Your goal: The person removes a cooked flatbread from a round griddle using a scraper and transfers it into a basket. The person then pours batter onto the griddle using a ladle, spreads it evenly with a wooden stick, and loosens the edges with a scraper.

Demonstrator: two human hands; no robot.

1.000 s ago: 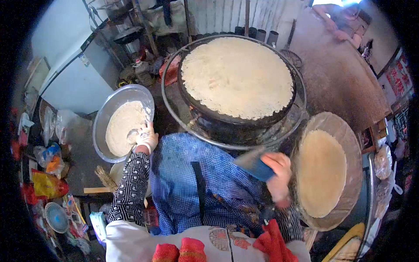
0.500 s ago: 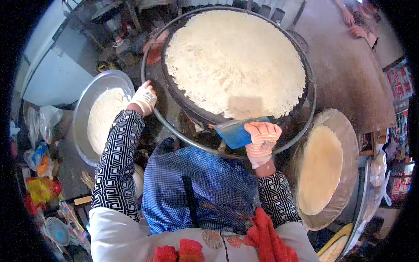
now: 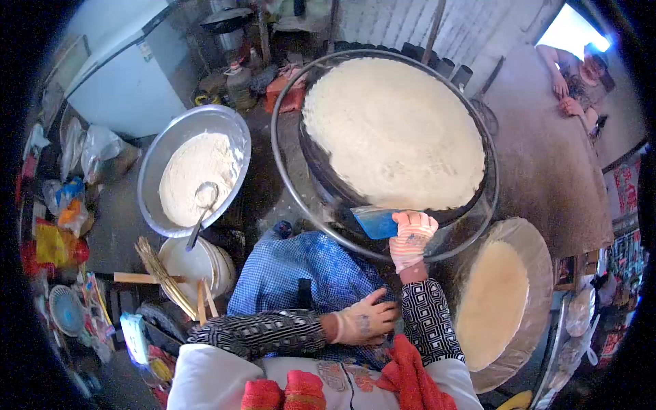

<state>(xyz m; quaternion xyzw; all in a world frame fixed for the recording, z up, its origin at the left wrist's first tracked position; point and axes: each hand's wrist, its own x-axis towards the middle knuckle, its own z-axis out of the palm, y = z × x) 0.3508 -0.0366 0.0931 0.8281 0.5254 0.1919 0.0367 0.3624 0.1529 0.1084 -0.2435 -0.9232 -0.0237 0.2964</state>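
My right hand (image 3: 412, 239), in a striped glove, is closed around a blue scraper (image 3: 374, 224). The scraper's blade lies at the near edge of a thin, pale batter layer (image 3: 396, 130) spread over a large round black griddle (image 3: 320, 164). A metal ring (image 3: 279, 157) encircles the griddle. My left hand (image 3: 365, 320), also gloved, rests on the blue checked apron (image 3: 273, 287) in my lap, fingers stretched out and holding nothing. To the left, a metal basin (image 3: 149, 188) contains pale batter (image 3: 195, 167) with a ladle (image 3: 203, 198) lying in it.
A white bucket (image 3: 222, 270) with a straw brush (image 3: 156, 266) stands below the basin. On the right, a round flatbread (image 3: 492, 307) lies on a plastic-covered round tray (image 3: 540, 294). Another person (image 3: 581, 89) is beside the brown board (image 3: 547, 164) at the far right.
My left hand has moved from the ring beside the basin to my lap. My right hand stays at the near edge with the scraper. The batter surface looks smoother, and the view has shifted.
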